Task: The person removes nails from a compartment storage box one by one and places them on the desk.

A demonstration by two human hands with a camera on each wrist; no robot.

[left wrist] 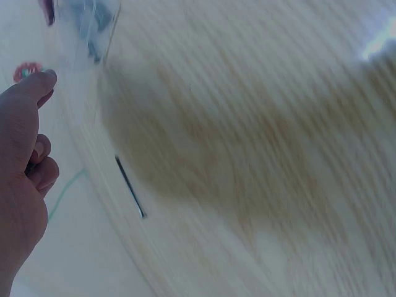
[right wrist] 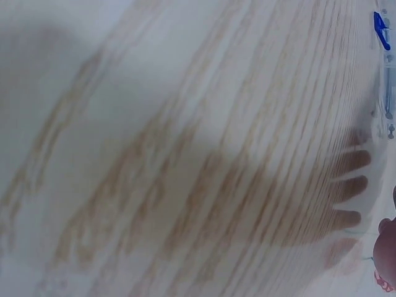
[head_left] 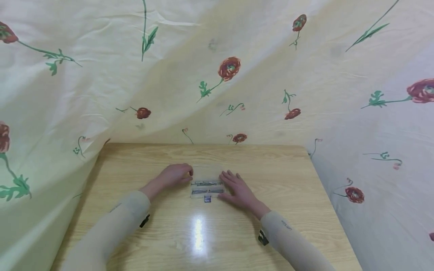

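clear plastic case [head_left: 207,187] of thin metal rods lay flat near the middle of the tabletop [head_left: 288,177], between the two hands. it looked light and stiff, with smooth walls that would likely slide on the glossy wood; the rods [head_left: 206,183] inside seemed loose, so tipping it could send them rolling to one end. the short side walls looked like the safest place to take hold, one hand to each. the left hand [head_left: 175,174] rested at the case's far left corner with its fingers curled loosely; whether they pinched the rim or only touched it could not be told. the right hand [head_left: 238,188] lay flat beside the right wall, fingers straight and spread, holding nothing. a small dark tab [head_left: 207,199] sat at the case's near edge. bare wood stretched wide on both sides and toward the body, so there was room to slide or lift. flowered cloth [head_left: 217,75] hung close behind the far edge, leaving less space there.
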